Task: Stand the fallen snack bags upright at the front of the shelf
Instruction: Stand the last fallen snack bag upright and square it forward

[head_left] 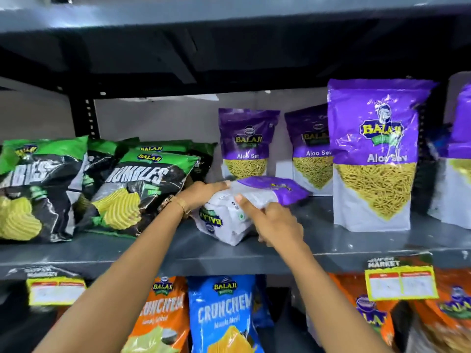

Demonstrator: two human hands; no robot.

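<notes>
A purple and white Aloo Sev bag [257, 193] lies on its side in the middle of the grey shelf [178, 250], its purple top pointing right and back. My left hand [204, 193] grips its far left side. My right hand [274, 222] holds its near side, thumb on top. One large Aloo Sev bag [374, 154] stands upright near the shelf front on the right. Two smaller Aloo Sev bags [244, 143] [309, 149] stand upright at the back.
Green and black Rumbles chip bags [137, 189] [33, 189] lean at the left of the shelf. Another purple bag [456, 159] stands at the far right. Yellow price tags [400, 281] hang on the shelf edge. Crunchem bags [221, 314] fill the shelf below.
</notes>
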